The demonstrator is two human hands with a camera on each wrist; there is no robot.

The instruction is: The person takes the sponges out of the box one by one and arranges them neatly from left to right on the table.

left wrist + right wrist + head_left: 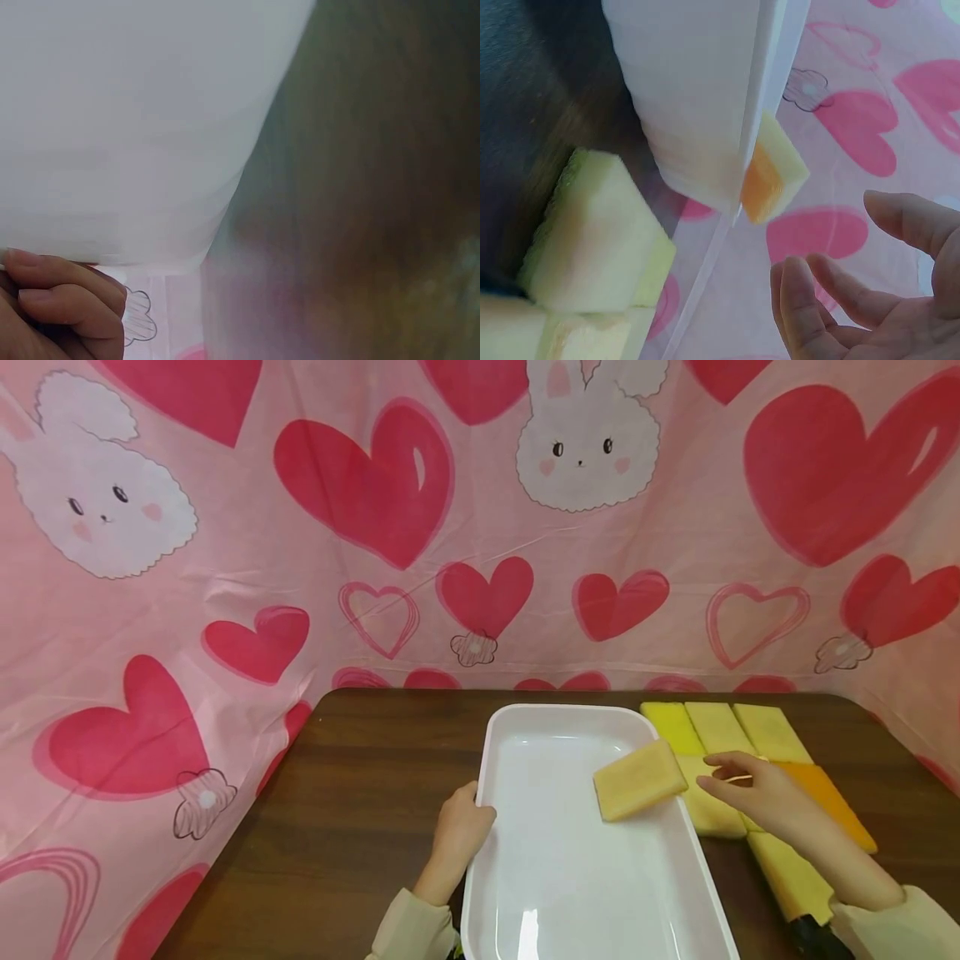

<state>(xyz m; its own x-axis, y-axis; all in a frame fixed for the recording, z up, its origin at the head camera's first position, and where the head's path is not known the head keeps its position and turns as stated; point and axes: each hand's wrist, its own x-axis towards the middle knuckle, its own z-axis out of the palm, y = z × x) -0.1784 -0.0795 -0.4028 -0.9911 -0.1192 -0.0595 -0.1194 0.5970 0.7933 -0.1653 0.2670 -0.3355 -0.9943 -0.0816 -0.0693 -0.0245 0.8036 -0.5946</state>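
Observation:
A deep white tray (555,877) lies lengthwise in front of me. My left hand (462,828) grips its left rim, and in the left wrist view curled fingers (75,304) show at the tray's edge. One yellow, sponge-like block (641,779) is tilted at the tray's right rim, partly over the inside; whether it rests on the rim I cannot tell. To the right of that block, my right hand (757,789) hovers over other blocks with fingers spread and nothing between them. The right wrist view shows a gap between the fingertips and the tilted block (775,171).
Several similar blocks lie in rows right of the tray, among them pale yellow ones (772,732) and an orange one (832,806). Dark wooden tabletop (375,793) extends on the left. A pink curtain (315,543) with hearts and rabbits hangs behind.

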